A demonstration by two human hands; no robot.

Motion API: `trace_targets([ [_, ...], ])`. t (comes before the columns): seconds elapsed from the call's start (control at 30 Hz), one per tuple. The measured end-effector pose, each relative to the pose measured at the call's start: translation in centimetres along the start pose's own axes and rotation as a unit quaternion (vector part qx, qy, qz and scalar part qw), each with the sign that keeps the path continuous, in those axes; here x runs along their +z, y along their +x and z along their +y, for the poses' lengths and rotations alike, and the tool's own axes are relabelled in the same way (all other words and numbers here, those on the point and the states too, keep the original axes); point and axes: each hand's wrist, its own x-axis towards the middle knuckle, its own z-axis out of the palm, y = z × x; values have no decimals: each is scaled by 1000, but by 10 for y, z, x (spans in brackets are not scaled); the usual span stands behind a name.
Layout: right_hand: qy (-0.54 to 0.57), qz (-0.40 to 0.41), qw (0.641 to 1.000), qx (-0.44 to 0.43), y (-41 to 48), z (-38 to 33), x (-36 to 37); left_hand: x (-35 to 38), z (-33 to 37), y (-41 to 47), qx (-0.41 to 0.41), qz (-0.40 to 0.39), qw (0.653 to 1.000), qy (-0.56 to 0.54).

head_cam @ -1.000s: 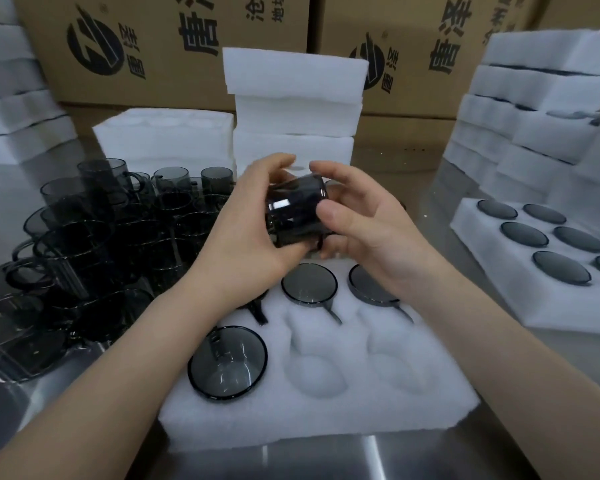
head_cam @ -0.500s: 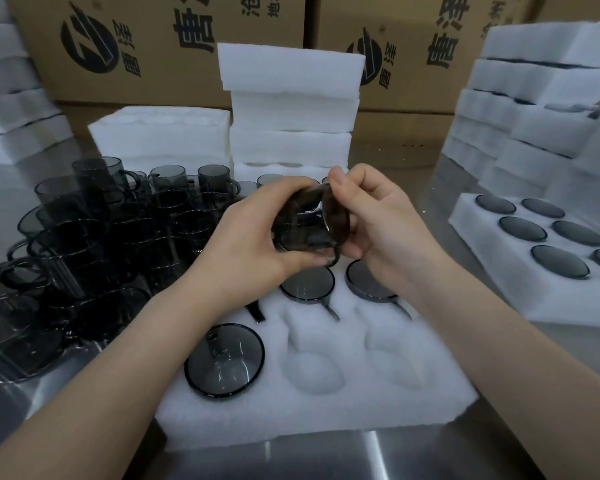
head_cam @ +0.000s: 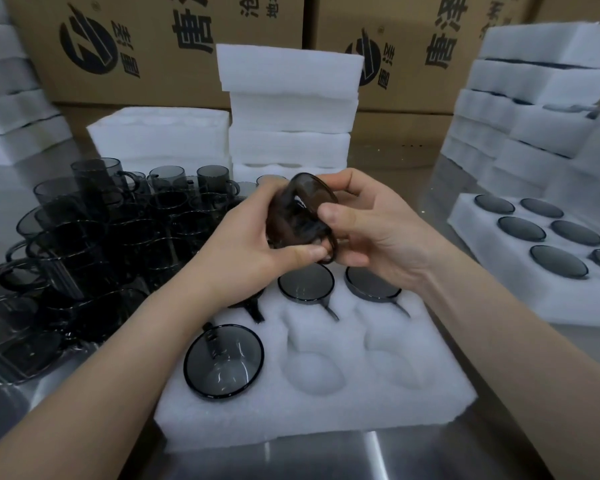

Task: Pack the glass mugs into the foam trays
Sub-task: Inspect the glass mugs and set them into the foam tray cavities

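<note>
Steel tabletop (head_cam: pixel 326 459), reflective. Left of the foam tray (head_cam: pixel 326 403): crowd of loose smoky glass mugs (head_cam: pixel 94 244). Over the tray's far row: left hand (head_cam: pixel 253 244) and right hand (head_cam: pixel 371 233), both curled round one tilted mug (head_cam: pixel 302 216), held clear of the foam. Behind the tray: stacked foam blocks (head_cam: pixel 288 109), printed cartons (head_cam: pixel 153 46). Right of it: a filled second tray (head_cam: pixel 499 299).

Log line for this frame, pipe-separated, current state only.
left hand: grips glass mug | right hand: grips same mug | foam tray: below hands, two near pockets empty | phase: mug not yet seated
</note>
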Motion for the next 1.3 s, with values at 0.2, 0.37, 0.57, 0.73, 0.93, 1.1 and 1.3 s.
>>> trace_targets([
  [0.2, -62, 120, 988, -72, 0, 5, 16, 3, 2, 0, 31, -17, 998, 60],
  [0.37, -67, 175, 979, -81, 2, 6, 15, 4, 1, 1, 39, -27, 998, 48],
  [0.57, -8, 98, 995, -17, 3, 6, 13, -2, -6, 4, 6, 67, 996, -66],
  [0.73, -80, 22, 996, 16, 1, 6, 13, -3, -6, 3, 25, 60, 991, -119],
  [0.93, 57, 22, 998, 36, 4, 6, 6, -7, -5, 5, 16, 114, 990, -82],
  [1.1, 140, -12, 990, 23, 4, 7, 4, -5, -4, 5, 28, 104, 990, -89],
  [1.3, 89, -35, 995, -36, 1, 9, 9, -6, -5, 5, -21, 123, 988, -87],
])
